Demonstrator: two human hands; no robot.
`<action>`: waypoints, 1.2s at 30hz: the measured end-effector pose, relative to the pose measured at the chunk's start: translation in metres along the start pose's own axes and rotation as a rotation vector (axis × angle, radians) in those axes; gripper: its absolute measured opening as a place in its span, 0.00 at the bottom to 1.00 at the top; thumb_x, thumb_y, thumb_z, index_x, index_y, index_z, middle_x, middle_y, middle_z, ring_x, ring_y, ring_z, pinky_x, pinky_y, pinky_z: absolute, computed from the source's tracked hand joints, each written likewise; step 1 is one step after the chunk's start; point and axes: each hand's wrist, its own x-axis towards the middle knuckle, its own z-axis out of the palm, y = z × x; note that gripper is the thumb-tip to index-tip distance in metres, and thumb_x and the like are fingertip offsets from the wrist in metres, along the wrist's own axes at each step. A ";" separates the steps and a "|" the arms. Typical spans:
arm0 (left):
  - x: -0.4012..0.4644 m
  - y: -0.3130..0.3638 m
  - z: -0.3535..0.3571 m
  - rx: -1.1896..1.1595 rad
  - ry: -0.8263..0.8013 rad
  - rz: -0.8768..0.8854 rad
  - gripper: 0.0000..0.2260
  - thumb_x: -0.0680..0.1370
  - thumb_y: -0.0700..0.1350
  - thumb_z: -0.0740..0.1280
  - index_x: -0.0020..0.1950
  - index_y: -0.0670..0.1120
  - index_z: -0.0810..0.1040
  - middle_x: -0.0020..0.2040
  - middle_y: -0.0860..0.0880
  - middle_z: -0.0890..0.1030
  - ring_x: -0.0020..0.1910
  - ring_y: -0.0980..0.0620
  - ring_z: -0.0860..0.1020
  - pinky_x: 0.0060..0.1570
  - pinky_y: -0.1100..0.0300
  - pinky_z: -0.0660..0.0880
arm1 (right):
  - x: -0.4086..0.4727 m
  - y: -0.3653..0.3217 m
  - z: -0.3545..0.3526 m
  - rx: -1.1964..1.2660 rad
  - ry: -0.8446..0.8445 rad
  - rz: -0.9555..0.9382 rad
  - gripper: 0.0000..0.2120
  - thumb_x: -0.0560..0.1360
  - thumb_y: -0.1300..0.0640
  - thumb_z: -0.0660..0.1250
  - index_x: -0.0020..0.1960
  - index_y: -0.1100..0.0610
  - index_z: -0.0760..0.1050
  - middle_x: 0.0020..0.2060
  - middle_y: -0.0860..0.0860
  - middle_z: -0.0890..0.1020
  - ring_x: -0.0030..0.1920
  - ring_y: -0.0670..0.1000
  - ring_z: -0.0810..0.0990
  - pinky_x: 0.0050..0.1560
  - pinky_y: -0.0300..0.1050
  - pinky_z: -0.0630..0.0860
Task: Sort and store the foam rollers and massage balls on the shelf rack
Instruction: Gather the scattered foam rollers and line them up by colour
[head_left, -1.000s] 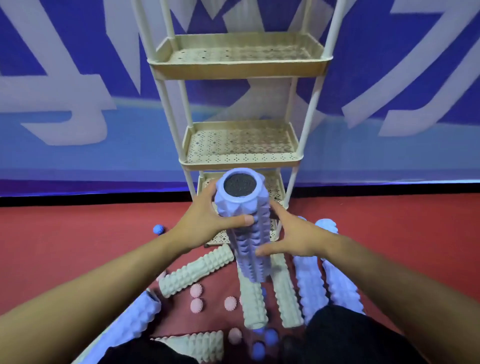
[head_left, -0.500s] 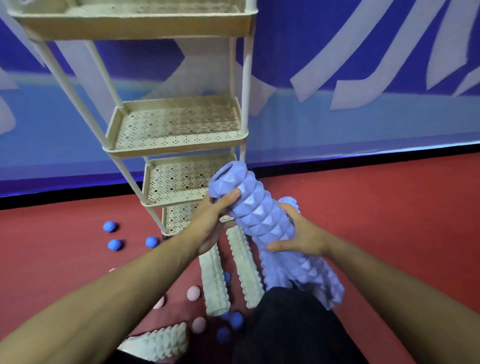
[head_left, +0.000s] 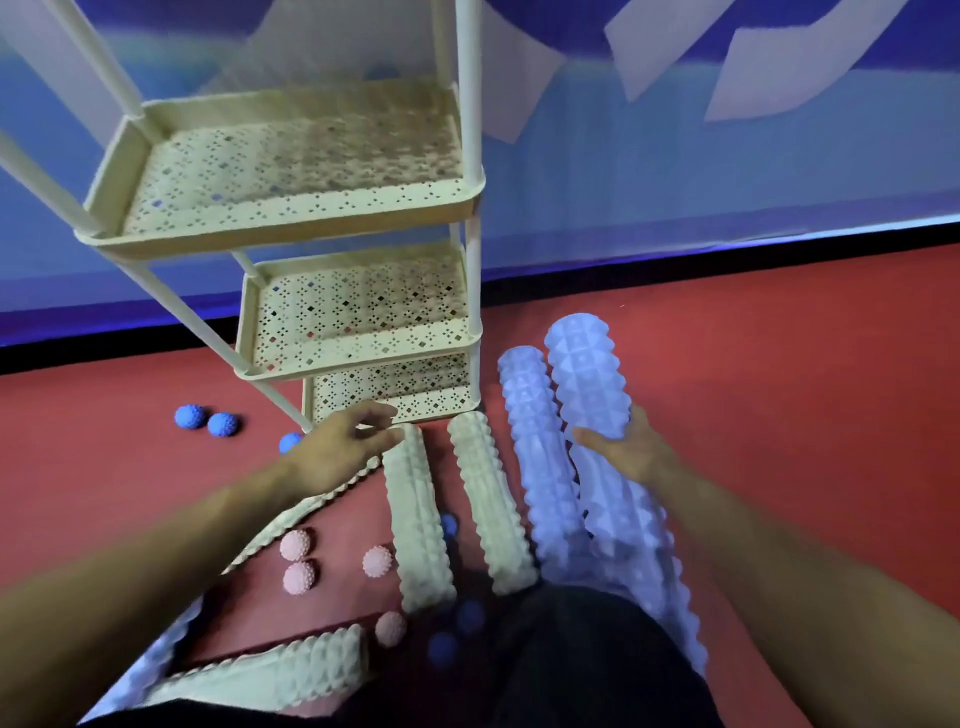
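My right hand grips a purple foam roller around its middle, low over the red floor. It lies alongside a second purple roller. My left hand holds nothing; its loosely curled fingers hover at the top end of a cream roller. Another cream roller lies between that one and the purple pair. The cream shelf rack stands just beyond my left hand, and its visible tiers hold nothing.
Three blue spiky balls lie left of the rack's foot, with more blue ones near my dark-clothed knee. Several pink balls sit under my left forearm. Another cream roller lies at bottom left. A blue wall banner stands behind.
My left hand let go of the purple roller and moved toward the cream roller. My right hand carried the purple roller down and right, beside the other purple one.
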 end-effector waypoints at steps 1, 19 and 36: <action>-0.001 -0.011 -0.007 0.002 0.021 -0.031 0.15 0.79 0.50 0.70 0.65 0.49 0.76 0.59 0.52 0.81 0.58 0.52 0.80 0.51 0.56 0.79 | 0.006 -0.003 0.006 -0.022 0.000 0.018 0.60 0.61 0.26 0.73 0.81 0.53 0.50 0.76 0.49 0.67 0.73 0.56 0.70 0.71 0.54 0.68; -0.008 -0.118 -0.047 -0.011 0.155 -0.165 0.17 0.81 0.47 0.68 0.70 0.47 0.74 0.64 0.50 0.79 0.57 0.54 0.80 0.58 0.58 0.72 | 0.008 -0.016 0.077 -0.401 0.208 -0.342 0.27 0.78 0.44 0.67 0.72 0.56 0.70 0.69 0.53 0.75 0.67 0.57 0.74 0.64 0.53 0.73; -0.118 -0.312 -0.085 0.326 0.332 -0.540 0.43 0.65 0.53 0.82 0.75 0.45 0.68 0.70 0.41 0.71 0.68 0.38 0.70 0.67 0.47 0.69 | -0.075 -0.184 0.258 -1.036 -0.586 -0.829 0.28 0.80 0.38 0.60 0.77 0.44 0.61 0.71 0.47 0.71 0.69 0.53 0.72 0.66 0.51 0.70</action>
